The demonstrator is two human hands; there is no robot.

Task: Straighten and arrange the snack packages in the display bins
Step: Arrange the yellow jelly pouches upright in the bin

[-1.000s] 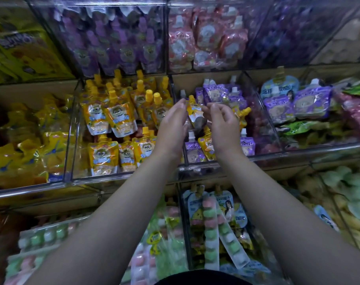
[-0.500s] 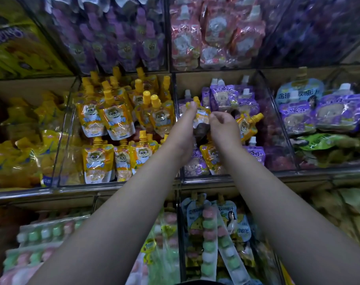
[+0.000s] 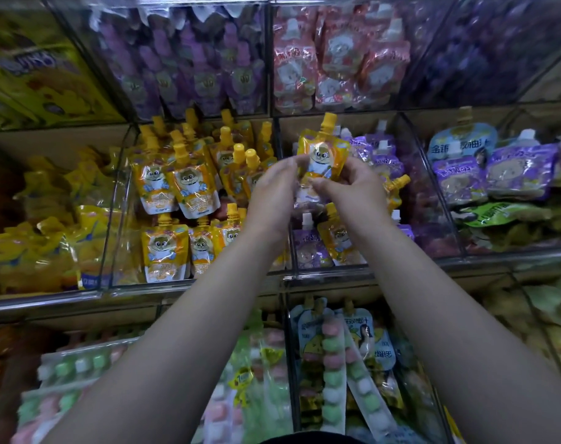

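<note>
Far left: yellow bags point(image 3: 39, 238), heaped loosely. 
Next: orange spout pouches point(image 3: 189, 187) in a clear bin, two rows, mostly upright. 
Centre: left hand point(image 3: 272, 187), fingers curled round the left edge of one orange pouch point(image 3: 322, 152). The pouch is held upright, cap on top, raised in front of the middle bin point(image 3: 368, 269). 
Right hand point(image 3: 352, 184): thumb and fingers pinched on the same pouch's lower right edge. 
Behind the hands: purple pouches point(image 3: 381, 155) mixed with a few orange ones, lying askew. 
Far right: larger purple and blue pouches point(image 3: 522, 168).
</note>
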